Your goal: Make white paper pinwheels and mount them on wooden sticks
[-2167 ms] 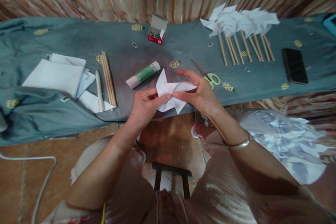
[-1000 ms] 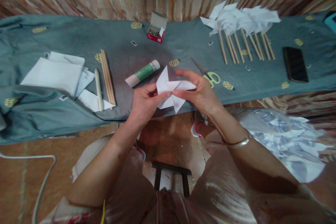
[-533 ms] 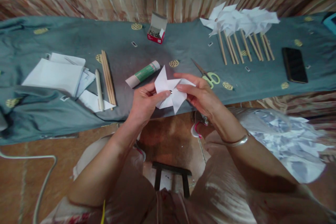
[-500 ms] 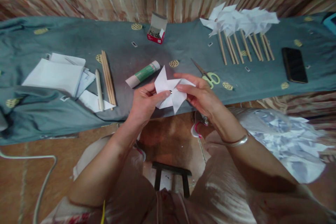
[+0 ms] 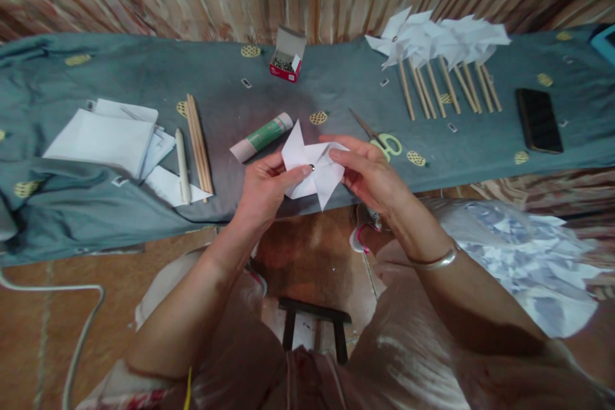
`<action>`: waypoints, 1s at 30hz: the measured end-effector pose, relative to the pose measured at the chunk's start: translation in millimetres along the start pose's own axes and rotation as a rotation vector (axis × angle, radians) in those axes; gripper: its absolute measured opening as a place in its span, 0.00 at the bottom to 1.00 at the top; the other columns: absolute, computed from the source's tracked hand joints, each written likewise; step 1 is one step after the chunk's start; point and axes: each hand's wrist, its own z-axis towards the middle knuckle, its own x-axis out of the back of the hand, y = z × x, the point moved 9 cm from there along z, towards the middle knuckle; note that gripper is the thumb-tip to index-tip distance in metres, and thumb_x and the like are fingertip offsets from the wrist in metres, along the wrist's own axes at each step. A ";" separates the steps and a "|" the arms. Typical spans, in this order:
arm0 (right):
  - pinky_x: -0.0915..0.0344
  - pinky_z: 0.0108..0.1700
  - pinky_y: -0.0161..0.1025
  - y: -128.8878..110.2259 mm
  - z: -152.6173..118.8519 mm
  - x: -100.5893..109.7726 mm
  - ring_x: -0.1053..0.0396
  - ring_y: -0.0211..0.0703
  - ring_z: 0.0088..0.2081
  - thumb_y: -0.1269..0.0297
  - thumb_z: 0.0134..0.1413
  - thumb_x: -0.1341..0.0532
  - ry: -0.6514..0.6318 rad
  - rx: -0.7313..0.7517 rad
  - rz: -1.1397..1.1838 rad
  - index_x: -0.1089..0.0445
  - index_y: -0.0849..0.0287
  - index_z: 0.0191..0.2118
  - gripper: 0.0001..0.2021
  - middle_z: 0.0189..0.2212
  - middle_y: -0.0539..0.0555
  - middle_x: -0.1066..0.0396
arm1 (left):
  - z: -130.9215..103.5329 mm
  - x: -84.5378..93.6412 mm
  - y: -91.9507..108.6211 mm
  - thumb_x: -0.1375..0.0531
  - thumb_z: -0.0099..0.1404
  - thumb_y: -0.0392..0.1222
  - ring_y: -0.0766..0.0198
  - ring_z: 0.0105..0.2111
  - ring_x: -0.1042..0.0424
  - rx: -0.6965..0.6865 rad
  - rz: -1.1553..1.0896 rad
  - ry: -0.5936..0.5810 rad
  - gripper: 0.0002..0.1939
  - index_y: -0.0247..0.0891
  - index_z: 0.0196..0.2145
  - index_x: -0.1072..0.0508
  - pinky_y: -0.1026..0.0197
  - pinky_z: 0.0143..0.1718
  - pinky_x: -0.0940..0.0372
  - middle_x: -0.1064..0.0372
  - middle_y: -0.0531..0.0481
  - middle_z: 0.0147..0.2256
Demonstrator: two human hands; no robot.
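Between my hands is a white paper pinwheel (image 5: 307, 154) with a small dark pin head at its centre, held above the front edge of the cloth-covered table. My left hand (image 5: 264, 182) grips its left side, the thumb close to the pin. My right hand (image 5: 369, 170) pinches the right-hand blade between thumb and fingers. Just behind the pinwheel lies a tube with a green label (image 5: 264, 136). Scissors with light green handles (image 5: 387, 144) rest beyond my right hand. An open red box of metal pins (image 5: 286, 67) stands further back.
Finished pinwheels on sticks (image 5: 444, 41) lie at the back right, near a dark phone (image 5: 539, 120). On the left are stacked white papers (image 5: 103, 141), wooden sticks (image 5: 198, 147) and a pale pointed tool (image 5: 182, 166). A bag of white folded paper (image 5: 533, 262) sits below at right.
My right thumb has shifted slightly outward, away from the pin and along the right blade, which now looks folded in. The left hand keeps its hold on the pinwheel.
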 end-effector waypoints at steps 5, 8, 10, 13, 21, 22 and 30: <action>0.26 0.42 0.42 -4.7 1.7 6.2 0.25 0.43 0.36 0.55 0.38 0.25 0.018 0.070 -0.099 0.28 0.54 0.46 0.26 0.36 0.50 0.22 | 0.9 -0.9 -1.4 0.25 0.42 0.45 0.62 0.29 0.25 0.009 0.006 -0.002 0.18 0.36 0.32 0.19 0.60 0.33 0.31 0.20 0.48 0.32; 0.30 0.54 0.49 -28.7 -4.9 16.6 0.26 0.49 0.48 0.53 0.44 0.28 0.132 0.291 -0.251 0.31 0.51 0.50 0.26 0.47 0.54 0.24 | 3.0 0.3 -2.7 0.25 0.43 0.44 0.63 0.29 0.25 0.001 -0.013 0.006 0.17 0.37 0.32 0.19 0.60 0.34 0.31 0.20 0.49 0.33; 0.37 0.61 0.52 -51.2 -18.2 17.9 0.31 0.51 0.57 0.54 0.49 0.30 0.229 0.491 -0.442 0.32 0.51 0.51 0.23 0.55 0.57 0.29 | 4.9 1.3 -4.2 0.25 0.44 0.43 0.63 0.28 0.26 0.002 -0.013 0.012 0.17 0.37 0.32 0.19 0.61 0.33 0.32 0.20 0.49 0.32; 0.46 0.68 0.53 -72.5 -38.5 1.4 0.42 0.51 0.66 0.60 0.58 0.36 0.264 0.730 -0.793 0.29 0.52 0.46 0.11 0.63 0.59 0.39 | 8.1 1.7 -7.0 0.26 0.44 0.44 0.63 0.27 0.26 0.008 0.010 0.011 0.17 0.36 0.33 0.19 0.61 0.32 0.32 0.20 0.49 0.32; 0.53 0.69 0.63 -52.1 -28.5 -14.0 0.53 0.56 0.71 0.61 0.58 0.39 0.158 0.699 -1.029 0.27 0.50 0.35 0.04 0.66 0.49 0.40 | 15.0 -3.4 -9.0 0.27 0.45 0.41 0.65 0.28 0.27 -0.040 0.003 -0.028 0.14 0.37 0.32 0.19 0.62 0.34 0.33 0.22 0.52 0.31; 0.53 0.69 0.63 -50.5 -26.8 -12.8 0.53 0.57 0.71 0.61 0.57 0.38 0.159 0.686 -1.023 0.27 0.51 0.34 0.03 0.66 0.49 0.41 | 15.5 -4.0 -8.9 0.27 0.45 0.41 0.66 0.28 0.28 -0.045 0.002 -0.028 0.14 0.37 0.32 0.19 0.62 0.33 0.33 0.22 0.53 0.30; 0.56 0.69 0.66 -46.7 -20.1 -7.0 0.53 0.58 0.71 0.62 0.55 0.36 0.141 0.611 -0.944 0.28 0.52 0.34 0.02 0.66 0.51 0.40 | 17.7 -9.3 -7.4 0.27 0.43 0.40 0.67 0.25 0.30 -0.049 0.003 -0.027 0.12 0.36 0.28 0.20 0.63 0.31 0.34 0.24 0.54 0.27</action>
